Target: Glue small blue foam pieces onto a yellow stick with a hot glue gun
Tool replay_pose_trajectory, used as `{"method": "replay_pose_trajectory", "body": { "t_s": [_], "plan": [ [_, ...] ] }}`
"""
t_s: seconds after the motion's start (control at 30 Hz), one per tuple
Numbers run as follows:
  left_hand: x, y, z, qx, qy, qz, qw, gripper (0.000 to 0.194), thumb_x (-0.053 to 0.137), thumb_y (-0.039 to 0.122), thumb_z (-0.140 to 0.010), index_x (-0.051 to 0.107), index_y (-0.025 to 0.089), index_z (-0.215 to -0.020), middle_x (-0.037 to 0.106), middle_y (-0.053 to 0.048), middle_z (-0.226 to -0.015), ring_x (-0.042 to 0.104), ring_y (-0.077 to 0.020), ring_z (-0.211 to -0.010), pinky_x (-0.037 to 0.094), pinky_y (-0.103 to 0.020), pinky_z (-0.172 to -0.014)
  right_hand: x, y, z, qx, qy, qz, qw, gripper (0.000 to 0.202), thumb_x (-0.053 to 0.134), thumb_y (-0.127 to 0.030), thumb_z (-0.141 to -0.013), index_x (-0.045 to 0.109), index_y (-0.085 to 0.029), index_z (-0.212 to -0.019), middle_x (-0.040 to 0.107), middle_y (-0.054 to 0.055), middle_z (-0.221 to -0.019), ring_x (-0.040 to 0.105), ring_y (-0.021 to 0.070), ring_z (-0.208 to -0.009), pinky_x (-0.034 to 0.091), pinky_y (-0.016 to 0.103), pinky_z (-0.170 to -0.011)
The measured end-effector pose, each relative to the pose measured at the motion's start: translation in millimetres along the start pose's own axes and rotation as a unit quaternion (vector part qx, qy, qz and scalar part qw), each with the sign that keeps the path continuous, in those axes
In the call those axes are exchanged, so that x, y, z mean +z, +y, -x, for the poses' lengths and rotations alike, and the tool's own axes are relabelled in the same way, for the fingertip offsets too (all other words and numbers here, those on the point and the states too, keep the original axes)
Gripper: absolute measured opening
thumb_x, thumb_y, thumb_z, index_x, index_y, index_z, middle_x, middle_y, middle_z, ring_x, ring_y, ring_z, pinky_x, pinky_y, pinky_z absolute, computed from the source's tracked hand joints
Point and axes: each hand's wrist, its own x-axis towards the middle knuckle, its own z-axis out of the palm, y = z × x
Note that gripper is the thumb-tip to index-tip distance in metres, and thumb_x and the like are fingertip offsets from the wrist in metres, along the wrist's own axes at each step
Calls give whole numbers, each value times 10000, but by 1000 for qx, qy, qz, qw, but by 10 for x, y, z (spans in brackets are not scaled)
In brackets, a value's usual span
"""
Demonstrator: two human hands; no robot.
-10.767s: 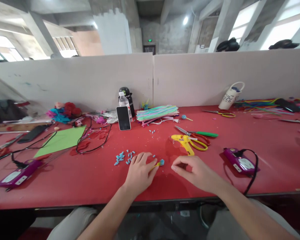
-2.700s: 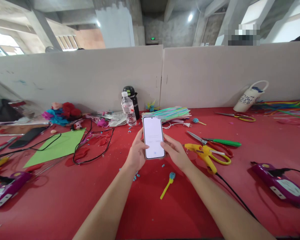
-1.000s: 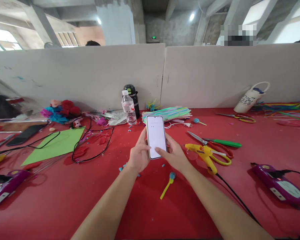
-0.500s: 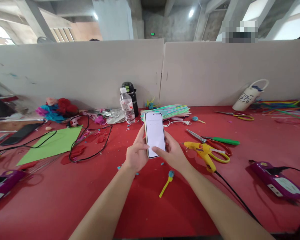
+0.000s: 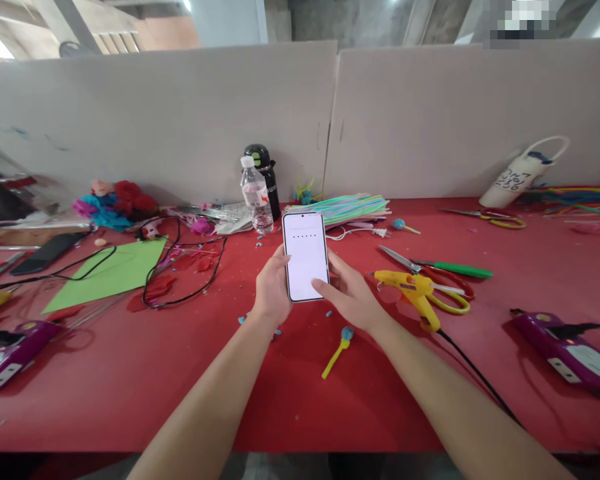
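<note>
A smartphone (image 5: 306, 257) with a pale, lit screen is held upright over the red table, a row of dots near the top of its display. My left hand (image 5: 274, 285) grips its left edge, thumb at the side of the screen. Around the right edge closes my right hand (image 5: 353, 290), its thumb over the lower right of the screen. The fingers behind the phone are hidden. Just below the hands lies a small craft flower (image 5: 341, 350) with a blue head and yellow stem. Blue scraps (image 5: 241, 320) are scattered close by.
To the right lie a yellow glue gun (image 5: 411, 291), scissors (image 5: 430, 270) and a purple power strip (image 5: 563, 353). Behind stand a water bottle (image 5: 257, 198) and a black flask (image 5: 270, 180) near bundled pipe cleaners (image 5: 353, 209). Green paper (image 5: 111, 275) and a black cable (image 5: 219, 280) lie left.
More dots show on the phone's screen. My left thumb has drawn back from the lower screen to the left edge. The view has tipped downward slightly.
</note>
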Motion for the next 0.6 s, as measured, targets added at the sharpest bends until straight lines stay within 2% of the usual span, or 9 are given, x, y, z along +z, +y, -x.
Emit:
{"method": "replay_pose_trajectory", "body": {
  "t_s": [0.13, 0.33, 0.47, 0.6],
  "plan": [
    [-10, -55, -14, -7, 6, -20, 1000, 437, 552, 308, -780, 576, 183, -1198, 713, -89, -1149, 693, -312, -1005, 558, -450, -837, -62, 72, -6, 5, 1, 31, 1000, 665, 678, -351, -880, 419, -336, -1492, 542, 26, -1460, 608, 308, -1230, 556, 494, -983],
    [-59, -174, -77, 21, 3, -38, 999, 369, 568, 323, -781, 589, 190, -1125, 710, -79, -1153, 676, -314, -1056, 554, -428, -848, -122, 120, -23, -2, 6, 68, 998, 665, 699, -332, -858, 450, -320, -1475, 564, 10, -1435, 531, 334, -1312, 575, 488, -958],
    [-68, -195, -107, 25, 10, -37, 999, 388, 545, 370, -802, 597, 187, -1140, 721, -77, -1117, 683, -309, -1044, 555, -413, -842, -111, 76, -10, -3, 0, 74, 997, 691, 699, -338, -861, 421, -322, -1494, 601, 28, -1385, 599, 318, -1220, 589, 484, -919],
    [-37, -165, -93, 29, 7, -36, 999, 320, 542, 366, -807, 608, 183, -1062, 729, -77, -1063, 692, -292, -1018, 557, -393, -830, -104, 57, 5, 7, -6, 66, 998, 713, 703, -362, -861, 397, -342, -1505, 656, 30, -1292, 641, 303, -1143, 588, 492, -903]
  ]
}}
